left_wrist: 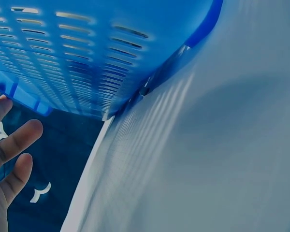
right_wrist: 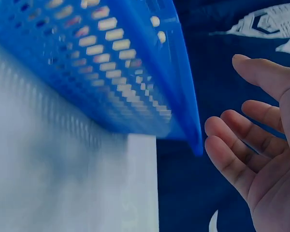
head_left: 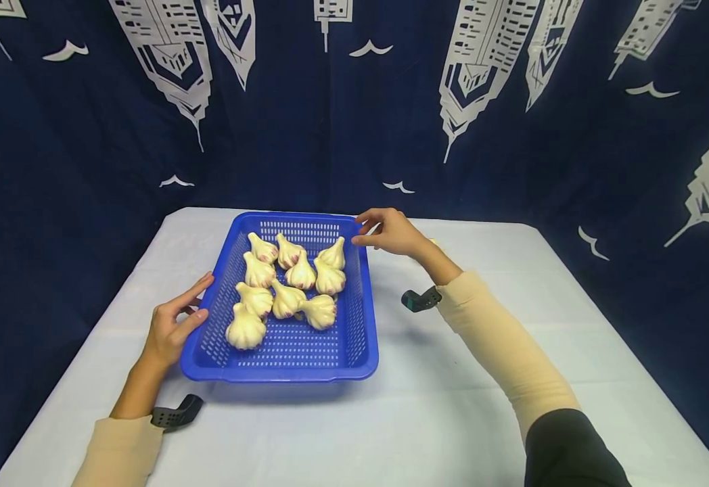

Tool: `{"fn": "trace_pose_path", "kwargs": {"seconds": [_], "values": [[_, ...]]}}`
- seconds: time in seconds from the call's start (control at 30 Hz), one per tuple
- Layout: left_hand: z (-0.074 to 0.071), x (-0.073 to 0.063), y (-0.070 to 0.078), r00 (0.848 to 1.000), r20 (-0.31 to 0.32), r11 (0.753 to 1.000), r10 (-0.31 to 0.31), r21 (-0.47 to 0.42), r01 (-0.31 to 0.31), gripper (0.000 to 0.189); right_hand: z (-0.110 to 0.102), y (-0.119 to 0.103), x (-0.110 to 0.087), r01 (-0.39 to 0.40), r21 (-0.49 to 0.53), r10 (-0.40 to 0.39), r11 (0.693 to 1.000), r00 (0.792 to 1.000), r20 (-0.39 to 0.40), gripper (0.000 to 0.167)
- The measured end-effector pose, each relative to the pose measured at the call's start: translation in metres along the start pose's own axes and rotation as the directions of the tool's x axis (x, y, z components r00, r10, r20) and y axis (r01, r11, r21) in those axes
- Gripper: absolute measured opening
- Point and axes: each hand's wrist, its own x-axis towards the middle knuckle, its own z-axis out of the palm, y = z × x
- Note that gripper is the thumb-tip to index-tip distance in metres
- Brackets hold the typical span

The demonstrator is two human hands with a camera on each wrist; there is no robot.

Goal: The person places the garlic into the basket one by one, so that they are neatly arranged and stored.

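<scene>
A blue perforated plastic basket (head_left: 296, 373) stands on the white table with several garlic bulbs (head_left: 285, 299) inside, grouped toward its back and left. Their skins are cream with purplish streaks. My left hand (head_left: 173, 328) rests at the basket's left side, index fingertip and thumb against the rim. In the left wrist view, the lower fingers (left_wrist: 24, 137) are extended, apart from the basket wall. Beside the far right corner, my right hand (head_left: 391, 231) holds nothing. The right wrist view shows its fingers (right_wrist: 229, 164) loosely bent, with a gap between them and the rim (right_wrist: 195, 140).
A small cream-yellow thing (head_left: 433, 241) peeks out behind the right wrist, mostly hidden. The white-covered table (head_left: 452, 406) extends around the basket. A dark blue curtain (head_left: 330, 135) with white building prints hangs behind. Each wrist wears a black band (head_left: 178, 412).
</scene>
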Motion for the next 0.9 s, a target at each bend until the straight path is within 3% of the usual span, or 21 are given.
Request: {"fn": "trace_pose_path", "kwargs": {"seconds": [0.5,0.9], "values": [[-0.001,-0.001,0.0,1.0,0.003,1.0,-0.006,0.002,0.006,0.049,-0.023,0.046,-0.012,-0.102,-0.075,0.089,0.992,0.983,-0.159,0.044],[-0.001,-0.001,-0.001,1.0,0.002,1.0,-0.003,0.0,0.003,0.05,-0.039,0.08,-0.027,-0.182,-0.127,0.152,0.975,0.965,-0.216,0.044]]}}
